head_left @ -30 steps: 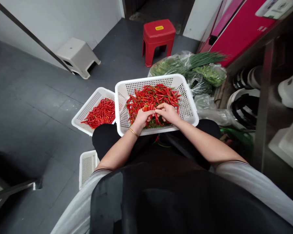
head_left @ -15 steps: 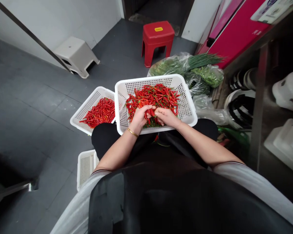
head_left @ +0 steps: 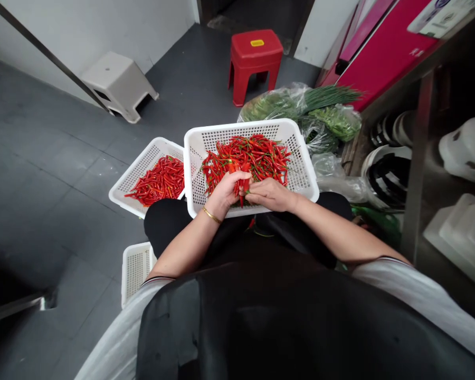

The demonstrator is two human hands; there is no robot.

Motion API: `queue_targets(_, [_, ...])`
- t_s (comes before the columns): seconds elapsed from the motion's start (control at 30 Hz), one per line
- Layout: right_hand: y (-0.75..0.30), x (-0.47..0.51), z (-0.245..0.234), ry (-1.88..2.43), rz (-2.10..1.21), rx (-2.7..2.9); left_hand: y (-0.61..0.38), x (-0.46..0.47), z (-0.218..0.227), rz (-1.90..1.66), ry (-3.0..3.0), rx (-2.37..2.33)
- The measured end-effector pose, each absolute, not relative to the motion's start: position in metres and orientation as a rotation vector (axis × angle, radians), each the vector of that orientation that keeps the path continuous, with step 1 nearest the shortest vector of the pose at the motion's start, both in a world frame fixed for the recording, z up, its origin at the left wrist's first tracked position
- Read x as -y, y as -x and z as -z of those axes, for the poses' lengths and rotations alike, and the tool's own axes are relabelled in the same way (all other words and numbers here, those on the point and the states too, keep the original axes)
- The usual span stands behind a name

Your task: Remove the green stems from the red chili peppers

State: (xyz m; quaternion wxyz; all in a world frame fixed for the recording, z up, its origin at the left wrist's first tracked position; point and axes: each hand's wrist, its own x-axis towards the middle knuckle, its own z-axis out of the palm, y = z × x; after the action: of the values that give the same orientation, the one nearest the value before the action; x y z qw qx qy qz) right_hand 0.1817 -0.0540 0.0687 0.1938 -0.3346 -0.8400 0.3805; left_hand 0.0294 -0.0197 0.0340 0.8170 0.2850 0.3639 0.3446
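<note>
A white perforated basket point(head_left: 311, 182) rests on my lap, holding a heap of red chili peppers point(head_left: 261, 153) with green stems. Over its near side, my left hand point(head_left: 228, 189) is closed around a small bunch of chili peppers point(head_left: 245, 184), some pointing up and one hanging below the fingers. My right hand point(head_left: 273, 194) meets it from the right, fingers pressed together at the bunch's edge beside a green stem. The fingertips pinch at a pepper there, partly hidden.
To the left, a second white basket point(head_left: 121, 196) holds red chilies without visible stems. Another white basket point(head_left: 136, 269) stands below it. Bagged greens point(head_left: 277, 105), a red stool point(head_left: 256, 53) and a grey stool point(head_left: 113, 79) lie ahead. Shelves with bowls point(head_left: 391, 174) flank the right.
My right hand has turned and its fingers have straightened from a tighter curl. More of the peppers in my left hand shows. The view has shifted slightly.
</note>
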Motion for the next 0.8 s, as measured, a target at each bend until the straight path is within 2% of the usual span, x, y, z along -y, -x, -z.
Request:
queue_targets(0.2, [-0.165,0.061,-0.093,0.601,-1.244,2.675,-0.037,0.022,-0.04,-0.734,-0.767,-0.76])
queue_targets(0.27, [-0.169,0.056,-0.099,0.631,-1.291,2.856,-0.029,0.015,-0.04,-0.704,-0.795,-0.744])
queue_targets(0.37, [-0.194,0.036,-0.084,1.281,-1.039,3.011,-0.005,0.0,-0.032,-0.822,-0.701,-0.741])
queue_targets(0.43, [-0.212,0.023,-0.057,1.857,-0.73,2.942,0.01,-0.007,-0.026,-0.894,-0.612,-0.751])
queue_targets(0.47, [-0.218,0.019,-0.04,1.982,-0.692,2.933,0.015,-0.009,-0.023,-0.899,-0.586,-0.763])
queue_targets(0.57, [-0.224,0.018,0.004,2.034,-0.833,2.803,0.021,-0.008,-0.018,-0.837,-0.581,-0.793])
queue_targets(0.63, [-0.226,0.02,0.017,1.975,-0.943,2.725,0.018,-0.005,-0.017,-0.811,-0.615,-0.805])
queue_targets(0.73, [-0.234,0.018,0.008,1.903,-1.078,2.695,0.01,-0.001,-0.018,-0.827,-0.699,-0.869])
queue_targets(0.8, [-0.24,0.014,-0.006,1.855,-1.31,2.487,0.003,0.001,-0.017,-0.806,-0.774,-0.939])
